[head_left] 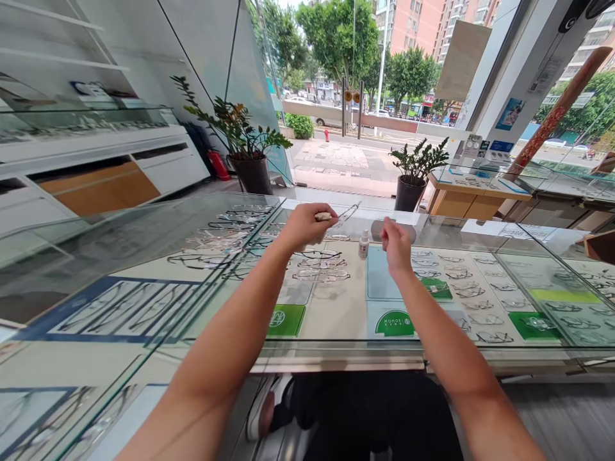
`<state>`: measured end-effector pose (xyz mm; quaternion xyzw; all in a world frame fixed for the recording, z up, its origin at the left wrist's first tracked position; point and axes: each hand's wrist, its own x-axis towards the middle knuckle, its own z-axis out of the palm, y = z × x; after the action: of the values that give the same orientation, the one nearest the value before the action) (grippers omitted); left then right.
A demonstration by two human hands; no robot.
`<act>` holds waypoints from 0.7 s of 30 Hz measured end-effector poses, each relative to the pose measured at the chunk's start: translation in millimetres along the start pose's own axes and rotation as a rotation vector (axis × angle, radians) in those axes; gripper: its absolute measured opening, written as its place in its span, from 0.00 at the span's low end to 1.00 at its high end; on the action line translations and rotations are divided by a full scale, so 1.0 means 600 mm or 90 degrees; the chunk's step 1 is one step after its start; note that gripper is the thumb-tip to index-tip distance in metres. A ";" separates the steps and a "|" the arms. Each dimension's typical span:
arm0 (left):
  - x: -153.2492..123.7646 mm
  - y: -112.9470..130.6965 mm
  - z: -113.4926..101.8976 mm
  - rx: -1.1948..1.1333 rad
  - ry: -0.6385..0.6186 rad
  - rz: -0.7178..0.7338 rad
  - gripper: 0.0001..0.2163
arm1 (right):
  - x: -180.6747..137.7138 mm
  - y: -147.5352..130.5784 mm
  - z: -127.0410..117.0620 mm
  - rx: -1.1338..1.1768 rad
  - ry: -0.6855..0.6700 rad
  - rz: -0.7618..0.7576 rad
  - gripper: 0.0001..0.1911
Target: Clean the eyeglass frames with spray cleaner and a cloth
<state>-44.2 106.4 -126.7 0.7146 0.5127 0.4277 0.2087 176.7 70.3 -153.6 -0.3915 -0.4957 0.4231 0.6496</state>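
Both forearms stretched from the camera over the glass worktop (336,349). The left hand (302,225) pinched clear-framed spectacles (343,212) above the far edge. The right hand (396,246) hung near, fingertips drawn together, on what I could not tell. Between them a small white bottle (364,244) stood on the glass.

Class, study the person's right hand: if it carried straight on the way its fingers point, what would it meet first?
Probably the grey pad lying on the glass counter just beyond the right hand; depth is unclear. The small white bottle stands left of that line.
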 end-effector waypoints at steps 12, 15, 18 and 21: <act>0.014 -0.043 0.019 0.502 -0.302 -0.090 0.15 | 0.006 0.007 -0.012 -0.019 0.049 -0.034 0.28; 0.014 -0.045 0.021 0.504 -0.303 -0.101 0.16 | 0.006 0.009 -0.011 -0.023 0.053 -0.026 0.28; 0.014 -0.047 0.022 0.507 -0.298 -0.112 0.16 | 0.006 0.010 -0.011 -0.035 0.052 -0.024 0.27; 0.015 -0.049 0.021 0.509 -0.282 -0.129 0.15 | 0.005 0.011 -0.010 -0.047 0.050 -0.027 0.28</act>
<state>-49.3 128.1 -151.6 0.7594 0.6476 0.0115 0.0620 182.1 74.9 -160.1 -0.4210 -0.4930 0.3751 0.6626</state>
